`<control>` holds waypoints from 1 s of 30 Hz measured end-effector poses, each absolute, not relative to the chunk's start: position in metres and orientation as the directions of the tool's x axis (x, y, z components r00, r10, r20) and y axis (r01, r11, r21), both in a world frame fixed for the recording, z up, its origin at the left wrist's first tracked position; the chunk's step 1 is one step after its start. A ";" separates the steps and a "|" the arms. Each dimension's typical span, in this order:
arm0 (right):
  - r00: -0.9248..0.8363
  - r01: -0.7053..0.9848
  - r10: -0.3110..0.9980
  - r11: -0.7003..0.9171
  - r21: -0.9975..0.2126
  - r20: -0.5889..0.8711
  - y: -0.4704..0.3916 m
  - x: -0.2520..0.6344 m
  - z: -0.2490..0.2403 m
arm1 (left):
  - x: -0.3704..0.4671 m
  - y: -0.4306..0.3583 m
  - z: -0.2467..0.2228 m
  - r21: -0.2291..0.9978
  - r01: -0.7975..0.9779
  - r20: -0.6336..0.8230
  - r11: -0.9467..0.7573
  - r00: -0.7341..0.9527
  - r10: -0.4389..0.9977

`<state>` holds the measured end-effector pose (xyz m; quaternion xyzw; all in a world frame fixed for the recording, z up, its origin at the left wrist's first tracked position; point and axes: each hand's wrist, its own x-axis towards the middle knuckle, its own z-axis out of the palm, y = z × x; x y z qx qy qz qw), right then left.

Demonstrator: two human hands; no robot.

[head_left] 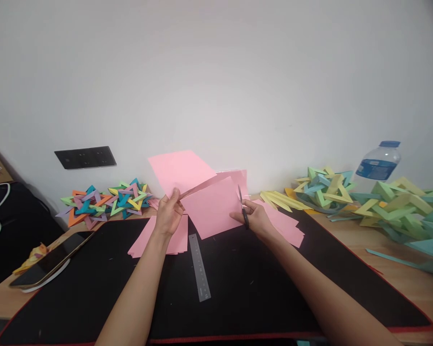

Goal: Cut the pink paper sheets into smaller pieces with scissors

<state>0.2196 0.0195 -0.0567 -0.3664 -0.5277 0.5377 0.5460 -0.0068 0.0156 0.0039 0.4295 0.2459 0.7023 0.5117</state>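
My left hand [170,211] pinches a pink paper sheet [216,206] at its left edge, where the folded or partly cut sheet spreads into an upper flap [180,170] and a lower part. On the right, my right hand [251,215] holds black-handled scissors [245,218], their blades pointing up beside the right edge of the sheet. Its fingers also touch the lower part of the paper. Below lies a clear ruler [199,269] on the black mat [238,298]. Pink sheets lie in a left pile [178,235] and a right pile [283,223].
Folded paper stars [90,204] stand along the wall at left, more [324,187] at right, near yellow strips [283,199]. A phone [52,259] lies at the left edge. A water bottle [378,161] is at the back right, behind green and yellow paper shapes [400,206].
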 end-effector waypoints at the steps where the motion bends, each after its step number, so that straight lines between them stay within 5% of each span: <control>1: -0.125 -0.209 0.977 0.146 -0.967 0.174 0.020 0.220 -0.056 | -0.007 0.015 0.004 0.789 -0.510 0.341 -0.342 -0.100 0.935; 10: 0.012 -0.018 0.999 0.046 -0.999 0.046 0.029 0.230 -0.062 | -0.006 0.008 0.010 0.808 -0.486 0.388 -0.333 0.014 0.921; 15: 0.261 0.234 0.938 0.166 -0.958 0.226 0.031 0.232 -0.066 | -0.001 0.004 0.008 0.846 -0.452 0.390 -0.282 0.163 0.906; 18: 0.270 -0.008 0.905 0.342 -0.940 0.328 0.026 0.227 -0.058 | 0.004 0.002 0.002 0.906 -0.342 0.356 -0.251 0.289 0.889; 22: 0.097 -0.420 0.969 0.245 -0.874 0.225 0.023 0.217 -0.047 | 0.013 0.000 -0.008 0.959 -0.156 0.281 -0.235 0.447 0.849; 27: 0.042 -0.499 0.973 0.218 -0.839 0.227 0.023 0.217 -0.045 | 0.021 -0.004 -0.017 0.974 0.037 0.159 -0.224 0.591 0.791; 30: 0.068 -0.473 0.975 0.218 -0.854 0.211 0.024 0.219 -0.048 | 0.016 -0.002 -0.016 0.980 0.000 0.157 -0.200 0.623 0.767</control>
